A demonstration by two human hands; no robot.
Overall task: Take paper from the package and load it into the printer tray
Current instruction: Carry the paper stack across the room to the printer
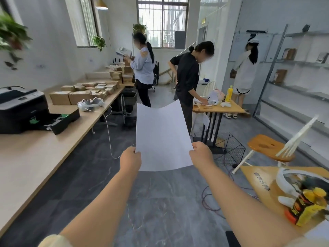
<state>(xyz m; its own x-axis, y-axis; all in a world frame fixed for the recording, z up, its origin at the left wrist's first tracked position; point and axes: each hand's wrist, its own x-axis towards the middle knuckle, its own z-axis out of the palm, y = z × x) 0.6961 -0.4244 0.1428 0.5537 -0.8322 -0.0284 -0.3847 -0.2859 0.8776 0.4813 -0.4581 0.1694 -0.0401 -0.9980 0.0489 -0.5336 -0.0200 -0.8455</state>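
Paper [162, 138] is held out in the air between both hands, a white sheet or thin stack whose far edge curls upward and whose near end hangs just below the grip. Its left edge is pinched by the left hand [130, 160], which is closed around that edge; its right edge is gripped in the same way by the right hand [202, 155], with the thumb laid on the upper face. Whether one sheet or several are held cannot be told.

Well to the left of the left hand, and farther away, a black printer [21, 107] is seen on a long wooden table [35, 163]. Its paper tray [62, 120] is pulled out toward the table's edge, with green guides visible inside. Beyond the printer, on the same table, a white headset [90, 104] and rows of brown cardboard boxes [78, 96] are laid out.

Below the hands, dark grey marbled floor [160, 211] is seen. To the right of the right hand a black wire basket [226, 148] stands on the floor, with a wooden chair [268, 148] beyond it. Nearer and to the right, a wooden surface [263, 186] carries blurred yellow and black items. Ahead of the paper, three people are occupied at other tables and shelves.
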